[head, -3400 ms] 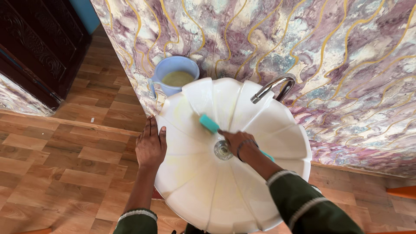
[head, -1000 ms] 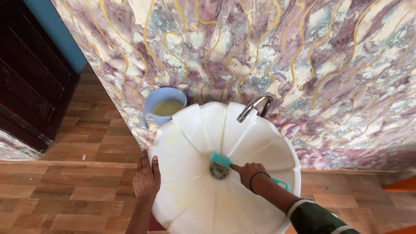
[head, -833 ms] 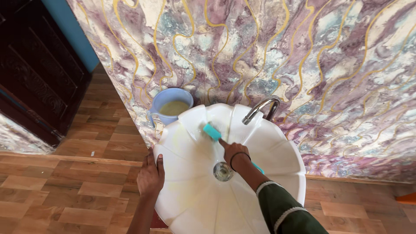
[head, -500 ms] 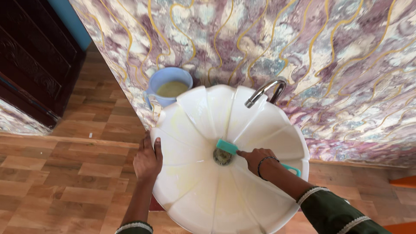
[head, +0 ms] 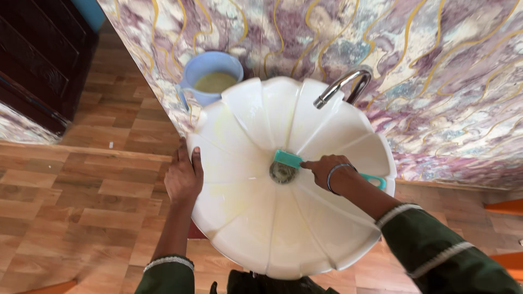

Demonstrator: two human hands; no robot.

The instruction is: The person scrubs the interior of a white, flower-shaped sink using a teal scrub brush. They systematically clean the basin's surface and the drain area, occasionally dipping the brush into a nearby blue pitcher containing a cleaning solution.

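Nearest the camera, two dark green sleeves with pale trim led to the hands. The left hand (head: 184, 177) lay flat with fingers together on the left rim of the white fluted basin (head: 256, 239), gripping nothing, only bracing against it. The right hand (head: 326, 171), a dark band at its wrist, was clamped around the handle of a teal scrub brush (head: 287, 159); the brush head sat just beside the drain (head: 282, 172) at the basin's middle, and the handle's looped end stuck out past the wrist.

The brush looked light and stiff, plastic, likely slick when wet, so the mid-handle grip seemed the sound place to hold it. The basin looked hard, smooth and fixed in place, streaked with a yellowish film.

Farther off, a curved metal tap (head: 342, 87) arched over the rim, and a pale blue jug (head: 210, 76) of cloudy liquid stood on the wooden floor (head: 71, 196) beside the marbled wall (head: 436, 65).

Counted: one brush, one basin, one tap, one jug.
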